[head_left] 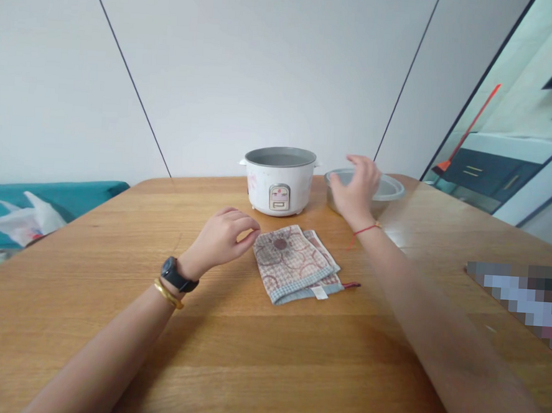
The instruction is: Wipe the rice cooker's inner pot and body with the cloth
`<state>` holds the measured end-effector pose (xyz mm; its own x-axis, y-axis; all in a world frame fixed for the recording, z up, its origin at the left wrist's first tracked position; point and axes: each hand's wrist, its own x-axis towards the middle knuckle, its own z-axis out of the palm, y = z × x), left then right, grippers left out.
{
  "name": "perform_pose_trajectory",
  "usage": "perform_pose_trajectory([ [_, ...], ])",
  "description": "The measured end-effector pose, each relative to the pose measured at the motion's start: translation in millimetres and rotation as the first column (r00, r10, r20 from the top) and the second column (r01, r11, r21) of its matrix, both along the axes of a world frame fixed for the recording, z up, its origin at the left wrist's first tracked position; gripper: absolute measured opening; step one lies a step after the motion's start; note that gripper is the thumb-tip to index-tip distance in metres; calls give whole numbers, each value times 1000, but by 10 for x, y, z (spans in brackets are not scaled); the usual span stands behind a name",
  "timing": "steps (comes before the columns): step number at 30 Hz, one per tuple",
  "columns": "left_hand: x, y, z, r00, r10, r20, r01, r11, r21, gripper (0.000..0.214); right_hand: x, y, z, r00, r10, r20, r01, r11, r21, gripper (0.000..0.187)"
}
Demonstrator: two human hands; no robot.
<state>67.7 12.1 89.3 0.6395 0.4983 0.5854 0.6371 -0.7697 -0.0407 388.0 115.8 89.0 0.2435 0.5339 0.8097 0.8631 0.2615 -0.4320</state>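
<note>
My left hand [230,235], with a dark watch and a gold bracelet at the wrist, is closed, thumb tip against fingertips. Those tips meet the left corner of a folded patterned cloth [291,260]; whether they grip it I cannot tell. The cloth lies flat, with a white tag and a dark red loop at its near right side. My right hand [358,190], wearing a red string, is raised with fingers apart and nothing in them. Behind it stands a round, pale-rimmed container [392,187], partly hidden. A white rice cooker [280,185] stands lidless behind the cloth.
All of this is on a wooden table [229,359] against a pale panelled wall [219,72]. A blurred-out patch [527,296] covers something at the right edge. White plastic bags [20,219] lie on a teal seat at left. An orange-handled broom [472,128] leans beyond the doorway.
</note>
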Motion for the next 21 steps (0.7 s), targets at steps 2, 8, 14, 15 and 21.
perform_pose_trajectory([
  [2,-16,8,-9,1000,15,16,-15,1000,-10,17,-369,80,133,952,161,261,-133,984,-123,66],
  [8,-147,65,-24,986,114,125,-94,983,-156,21,-982,401,270,865,423,271,-299,867,-400,66],
  [14,-267,282,-126,709,372,599,0,850,-527,44,-990,26,-83,882,434,186,-389,891,-235,14],
  [15,-256,333,-150,601,430,674,65,814,-578,53,-982,-75,-146,875,445,189,-411,891,-194,11],
  [21,-26,695,-111,226,350,909,441,795,-415,54,-1066,-488,-334,809,536,241,-545,838,-33,9],
])
